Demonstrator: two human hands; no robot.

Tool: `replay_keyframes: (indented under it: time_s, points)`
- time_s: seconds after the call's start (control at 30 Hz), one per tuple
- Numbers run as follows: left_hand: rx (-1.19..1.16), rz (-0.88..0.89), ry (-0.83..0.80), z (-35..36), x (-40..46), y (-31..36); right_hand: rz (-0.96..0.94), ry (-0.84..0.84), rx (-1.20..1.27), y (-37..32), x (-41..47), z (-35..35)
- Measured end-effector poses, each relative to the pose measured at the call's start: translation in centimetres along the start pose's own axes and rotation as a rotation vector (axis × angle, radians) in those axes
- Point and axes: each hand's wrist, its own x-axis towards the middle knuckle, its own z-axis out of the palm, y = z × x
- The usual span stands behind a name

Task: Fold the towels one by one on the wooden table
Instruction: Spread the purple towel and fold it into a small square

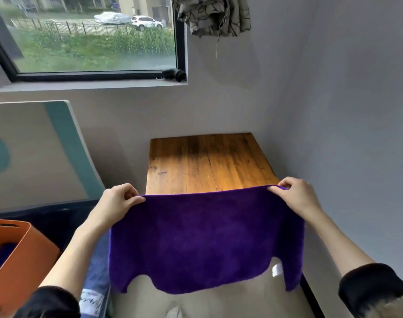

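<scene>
A purple towel [205,239] hangs spread out in the air in front of me, its top edge stretched level with the near edge of the wooden table [209,161]. My left hand [120,200] pinches the towel's top left corner. My right hand [297,196] pinches the top right corner. The towel's lower edge hangs wavy, with a small white label [276,270] near its bottom right. The towel hides the table's front part.
An orange bin [19,260] with dark blue cloth inside stands at the lower left. A grey and teal panel [42,152] leans left of the table. Walls close the table's back and right sides. A window [92,37] is above, a patterned curtain [214,14] at top.
</scene>
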Motion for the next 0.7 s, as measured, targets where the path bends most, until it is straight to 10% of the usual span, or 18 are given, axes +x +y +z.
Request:
replay_keyframes:
  time_s: [0.7]
  points:
    - [0.1, -0.025, -0.175, 11.1, 27.6, -6.7, 0.155, 0.014, -0.367, -0.1, 24.5, 15.7]
